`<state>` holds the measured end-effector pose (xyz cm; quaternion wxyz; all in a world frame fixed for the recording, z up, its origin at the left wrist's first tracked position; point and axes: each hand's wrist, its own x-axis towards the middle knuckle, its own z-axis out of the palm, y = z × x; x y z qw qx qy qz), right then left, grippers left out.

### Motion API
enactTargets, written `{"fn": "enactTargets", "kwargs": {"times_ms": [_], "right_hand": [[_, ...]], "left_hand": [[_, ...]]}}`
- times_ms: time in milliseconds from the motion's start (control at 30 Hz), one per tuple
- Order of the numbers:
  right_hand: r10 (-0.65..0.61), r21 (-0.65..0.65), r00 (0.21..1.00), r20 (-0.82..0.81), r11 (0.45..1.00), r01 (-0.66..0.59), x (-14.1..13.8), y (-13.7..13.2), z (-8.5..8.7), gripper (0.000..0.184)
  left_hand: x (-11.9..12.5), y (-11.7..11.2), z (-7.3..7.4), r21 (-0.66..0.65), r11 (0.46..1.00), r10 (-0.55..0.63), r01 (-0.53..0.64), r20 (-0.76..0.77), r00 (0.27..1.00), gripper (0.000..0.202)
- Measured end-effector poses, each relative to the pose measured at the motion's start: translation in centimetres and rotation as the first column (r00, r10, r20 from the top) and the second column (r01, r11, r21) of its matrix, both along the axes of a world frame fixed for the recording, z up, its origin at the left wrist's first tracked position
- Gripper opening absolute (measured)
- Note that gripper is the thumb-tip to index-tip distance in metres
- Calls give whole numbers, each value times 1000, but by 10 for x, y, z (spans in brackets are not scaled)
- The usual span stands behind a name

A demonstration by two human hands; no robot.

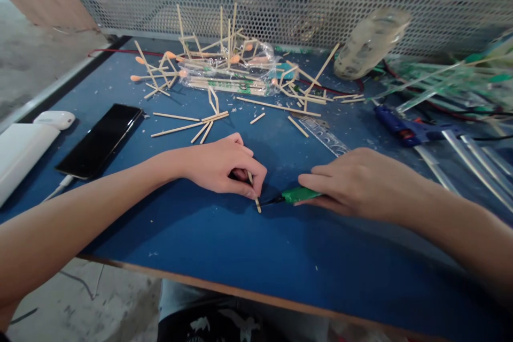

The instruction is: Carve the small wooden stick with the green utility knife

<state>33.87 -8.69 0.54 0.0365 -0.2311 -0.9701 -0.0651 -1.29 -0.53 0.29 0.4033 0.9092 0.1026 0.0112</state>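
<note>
Left hand (pixel 224 168) fingers pinch a wooden stick (pixel 254 192) against the blue tabletop (pixel 240 246); right hand (pixel 360 184) fingers grip a green knife (pixel 298 195), blade touching the stick.

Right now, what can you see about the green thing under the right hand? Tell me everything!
The green tool looks like plastic: a slim bright-green handle with a thin dark tip poking out to the left. It lies nearly flat over the blue table. The right hand covers most of it, fingers pressed along the handle, so its back end is hidden. Its dark tip seems to touch the thin wooden stick that the left hand pinches against the table.
</note>
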Motion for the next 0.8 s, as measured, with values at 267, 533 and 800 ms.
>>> {"fn": "enactTargets", "kwargs": {"times_ms": [267,533,800], "right_hand": [[-7,-33,1000,-20,999,6,0,0,-2,58],[-10,-15,999,42,1000,11,-4,-7,6,59],[-21,-30,999,40,999,22,-4,-7,0,74]], "left_hand": [[-1,0,0,-10,1000,-12,12,36,999,20],[-1,1,-2,-4,1000,-17,17,47,999,19],[-1,2,0,-10,1000,-15,15,-6,1000,19]]}}
